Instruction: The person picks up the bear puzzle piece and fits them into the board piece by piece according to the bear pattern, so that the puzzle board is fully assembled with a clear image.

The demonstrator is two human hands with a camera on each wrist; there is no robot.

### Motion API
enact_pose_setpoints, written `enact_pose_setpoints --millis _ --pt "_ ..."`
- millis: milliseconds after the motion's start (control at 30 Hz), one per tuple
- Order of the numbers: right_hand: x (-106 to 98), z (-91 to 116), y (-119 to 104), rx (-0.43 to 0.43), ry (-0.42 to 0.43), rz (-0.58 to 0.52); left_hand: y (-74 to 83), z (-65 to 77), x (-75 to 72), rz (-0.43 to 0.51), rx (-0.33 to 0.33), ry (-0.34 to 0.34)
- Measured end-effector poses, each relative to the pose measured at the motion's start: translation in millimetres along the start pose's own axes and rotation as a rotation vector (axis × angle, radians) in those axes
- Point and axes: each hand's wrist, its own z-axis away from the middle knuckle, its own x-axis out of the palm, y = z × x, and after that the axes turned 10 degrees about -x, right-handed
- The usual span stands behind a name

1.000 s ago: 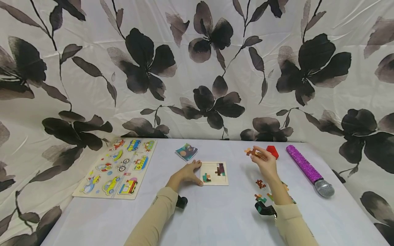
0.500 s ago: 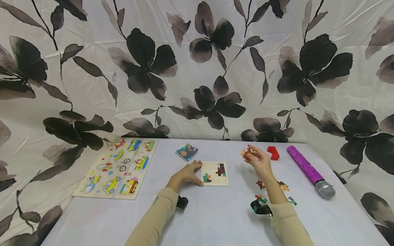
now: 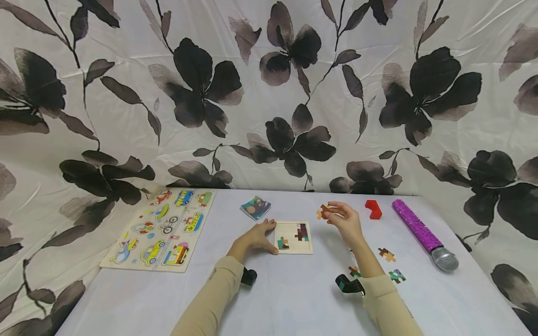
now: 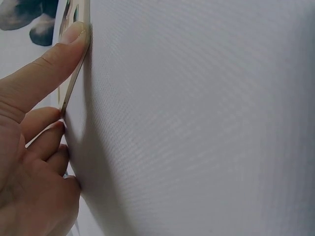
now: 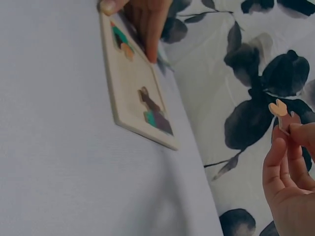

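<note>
My left hand point(image 3: 254, 237) holds the left side of a small square wooden puzzle tray point(image 3: 288, 228), thumb on its near corner and fingers along the other edge. Inside the tray lie a dark purple-brown piece group point(image 3: 301, 232) at the right and a green-and-orange piece point(image 3: 283, 242) at the near left. My right hand point(image 3: 347, 224) pinches a brown-and-orange jigsaw piece point(image 3: 323, 212) between thumb and fingers, above the table to the tray's right. In the right wrist view, the jigsaw piece point(image 5: 282, 114) is raised clear of the tray point(image 5: 129, 81).
Loose jigsaw pieces point(image 3: 387, 255) lie around the right forearm, some partly hidden by it. A red block point(image 3: 373, 209) and a glittery purple microphone point(image 3: 418, 226) are at the right. A picture card point(image 3: 255, 207) sits behind the tray; a vehicle pegboard point(image 3: 157, 228) fills the left.
My right hand has carried the jigsaw piece leftward toward the tray, uncovering the red block and some loose pieces. The left hand stays on the tray.
</note>
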Motion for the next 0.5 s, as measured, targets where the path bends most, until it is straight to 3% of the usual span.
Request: enact_pose_setpoints --millis 267,500 --pt "18.6 2.8 8.1 -0.047 -0.156 0.135 -1.4 0.1 -1.0 0.006 0.002 -0.003" --pt "35.1 0.8 14.3 -0.029 -0.252 0.064 -0.9 0.6 -0.5 0.009 0.011 -0.001"
